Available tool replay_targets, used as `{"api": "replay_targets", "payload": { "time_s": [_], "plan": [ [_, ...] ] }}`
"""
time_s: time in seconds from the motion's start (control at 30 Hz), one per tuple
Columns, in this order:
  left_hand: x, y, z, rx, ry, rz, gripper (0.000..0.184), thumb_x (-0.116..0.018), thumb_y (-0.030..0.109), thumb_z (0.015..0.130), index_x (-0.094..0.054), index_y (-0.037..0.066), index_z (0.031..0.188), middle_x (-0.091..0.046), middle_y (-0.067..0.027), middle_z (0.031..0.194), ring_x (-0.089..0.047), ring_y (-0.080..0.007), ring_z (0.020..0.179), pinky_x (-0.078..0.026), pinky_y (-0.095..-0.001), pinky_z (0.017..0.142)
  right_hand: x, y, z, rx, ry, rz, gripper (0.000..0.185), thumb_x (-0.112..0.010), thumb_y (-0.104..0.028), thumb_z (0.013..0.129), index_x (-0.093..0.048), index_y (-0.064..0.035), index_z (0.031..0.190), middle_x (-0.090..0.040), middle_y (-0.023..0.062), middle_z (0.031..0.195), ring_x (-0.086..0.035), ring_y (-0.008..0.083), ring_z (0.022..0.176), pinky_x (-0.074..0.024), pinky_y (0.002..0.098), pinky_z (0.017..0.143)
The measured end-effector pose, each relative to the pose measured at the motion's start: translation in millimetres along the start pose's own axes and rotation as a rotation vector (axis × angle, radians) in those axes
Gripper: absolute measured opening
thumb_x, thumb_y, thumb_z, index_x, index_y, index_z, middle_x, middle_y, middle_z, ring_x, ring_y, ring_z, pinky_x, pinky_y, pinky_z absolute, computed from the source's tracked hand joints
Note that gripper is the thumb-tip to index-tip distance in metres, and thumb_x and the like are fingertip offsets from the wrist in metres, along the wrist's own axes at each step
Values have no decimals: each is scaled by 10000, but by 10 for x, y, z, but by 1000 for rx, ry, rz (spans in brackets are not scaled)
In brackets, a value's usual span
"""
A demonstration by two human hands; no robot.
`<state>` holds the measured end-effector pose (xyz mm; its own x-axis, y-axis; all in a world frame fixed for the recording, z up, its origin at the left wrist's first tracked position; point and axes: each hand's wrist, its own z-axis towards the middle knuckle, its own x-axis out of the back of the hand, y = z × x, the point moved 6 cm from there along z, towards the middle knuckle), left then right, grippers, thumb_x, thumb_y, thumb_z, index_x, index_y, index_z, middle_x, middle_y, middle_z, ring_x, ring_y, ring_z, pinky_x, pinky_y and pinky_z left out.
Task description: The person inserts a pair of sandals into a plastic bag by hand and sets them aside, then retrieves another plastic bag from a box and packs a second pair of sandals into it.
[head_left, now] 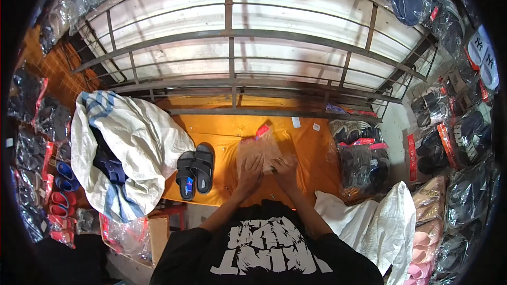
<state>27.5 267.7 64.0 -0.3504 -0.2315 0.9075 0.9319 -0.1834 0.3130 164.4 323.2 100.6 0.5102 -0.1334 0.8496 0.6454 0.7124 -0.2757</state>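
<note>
A clear plastic bag (260, 145) with a red label (262, 130) at its far end lies on the orange cloth (311, 153) in front of me. My left hand (250, 172) is on the near left part of the bag, its fingers closed on the film. At the near right edge, my right hand (285, 172) pinches the same bag. The thumbs are partly hidden. To the left, apart from both hands, rests a pair of black slide sandals (195, 169); one has a blue tag.
A white woven sack (142, 142) holding dark blue footwear stands left. Another white sack (372, 227) is at right. Bagged shoes (364, 163) sit at the cloth's right end, and more hang on both sides. A metal rack (232, 82) spans the back; a cardboard box (158, 237) stands lower left.
</note>
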Motion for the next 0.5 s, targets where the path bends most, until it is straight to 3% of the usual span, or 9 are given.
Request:
{"api": "replay_targets", "payload": {
  "time_s": [0.07,0.1,0.2,0.23,0.27,0.33,0.37,0.4,0.5],
  "plan": [
    [34,-61,8,22,65,-7,542,-594,183,932,-517,34,1447,-544,-148,1474,-462,-268,1405,-221,-511,1216,8,25,84,4,19,40,297,-733,-167,820,-729,-116,1113,-735,39,1102,-633,244,1110,-382,504,1055],
    [36,-108,10,28,70,-4,542,-594,183,932,-517,34,1447,-544,-148,1474,-462,-268,1405,-221,-511,1216,31,24,99,-1,22,79,283,-734,-155,800,-737,-111,1079,-743,24,1083,-641,241,1070,-400,488,1023],
    [3,-349,-70,-4,109,-118,567,-618,172,901,-529,46,1447,-580,-134,1440,-498,-266,1369,-288,-509,1177,-275,170,74,45,-52,163,279,-681,-113,829,-734,-97,1102,-745,68,1099,-662,267,1049,-455,460,938],
    [-142,-552,-149,71,-14,-77,613,-632,172,879,-505,53,1468,-568,-128,1458,-506,-263,1358,-322,-509,1148,-180,144,161,67,-47,161,279,-681,-113,829,-734,-97,1102,-745,68,1099,-662,267,1049,-455,460,938],
    [-218,-744,-158,151,-133,-34,662,-646,171,857,-482,59,1488,-556,-123,1475,-514,-260,1348,-356,-508,1119,86,88,295,63,86,241,297,-647,-84,837,-732,-80,1121,-738,90,1132,-666,289,1059,-471,452,925],
    [52,-944,-151,299,-70,-16,656,-598,118,860,-464,52,1499,-560,-151,1468,-527,-287,1338,-395,-487,1075,250,78,447,69,214,336,318,-612,-56,846,-730,-62,1141,-732,113,1165,-669,311,1070,-487,443,912],
    [198,-1030,-178,427,-31,-10,656,-550,65,863,-445,46,1510,-563,-179,1460,-541,-313,1328,-434,-466,1031,240,118,476,74,186,209,349,-582,-53,857,-717,-49,1179,-719,129,1206,-656,324,1118,-467,461,958],
    [324,-1022,-136,426,-30,-10,656,-550,65,863,-445,46,1510,-563,-179,1460,-541,-313,1328,-434,-466,1031,225,153,475,72,157,77,381,-552,-51,869,-703,-36,1218,-706,146,1246,-643,337,1166,-447,479,1005],
    [519,-901,-56,395,150,70,710,-590,82,853,-412,109,1540,-386,-145,1610,-382,-345,1458,-343,-539,1112,106,296,300,-51,133,42,401,-525,-92,896,-675,-28,1262,-687,145,1293,-607,343,1245,-373,511,1109]
  ]
}}
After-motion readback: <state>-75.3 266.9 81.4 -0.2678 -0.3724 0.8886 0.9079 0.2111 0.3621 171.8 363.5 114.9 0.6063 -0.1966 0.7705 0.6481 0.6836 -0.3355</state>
